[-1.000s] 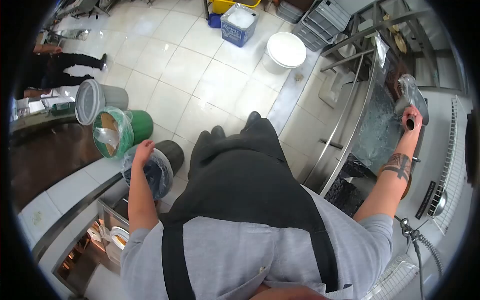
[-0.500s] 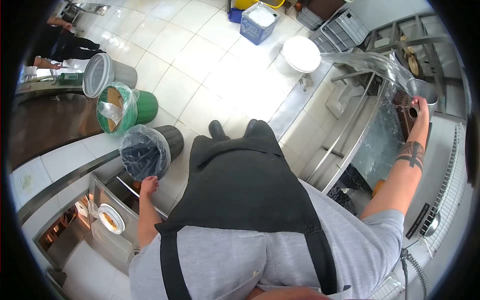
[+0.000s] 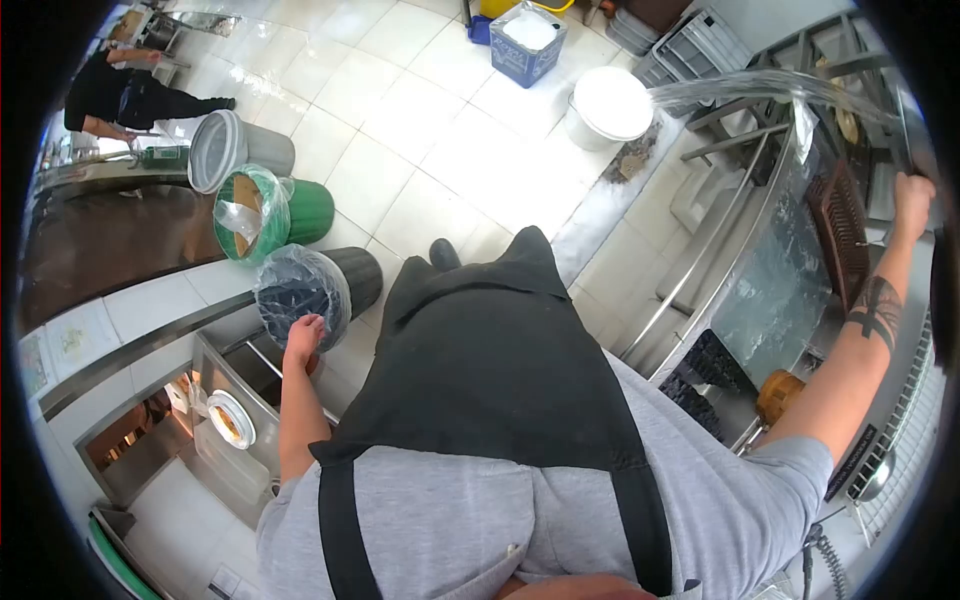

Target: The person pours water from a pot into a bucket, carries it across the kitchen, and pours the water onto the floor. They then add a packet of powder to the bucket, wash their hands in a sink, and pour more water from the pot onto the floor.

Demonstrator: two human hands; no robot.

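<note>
At the far right, my right hand (image 3: 912,205) is closed on a metal container (image 3: 918,135), which is blurred and partly cut off by the dark lens edge. A long arc of water (image 3: 765,88) stretches left from the container toward the floor beside a white lidded bucket (image 3: 612,104). Below the hand is a steel sink (image 3: 765,290) with wet surfaces and a brown crate (image 3: 838,235) at its right side. My left hand (image 3: 305,335) hangs over the bin with a clear liner (image 3: 300,295), its fingers curled; whether they hold anything is too small to tell.
A green bin (image 3: 313,212) and a grey bin (image 3: 268,150) line the left side. Another person (image 3: 130,90) stands at the upper left. A blue and white tin (image 3: 527,45) and grey crates (image 3: 700,50) are at the top. A steel rail (image 3: 690,280) edges the sink.
My right hand has swung up and to the right with the metal container, and the water arc reaches farther right. My left hand is a little higher. The view has shifted slightly.
</note>
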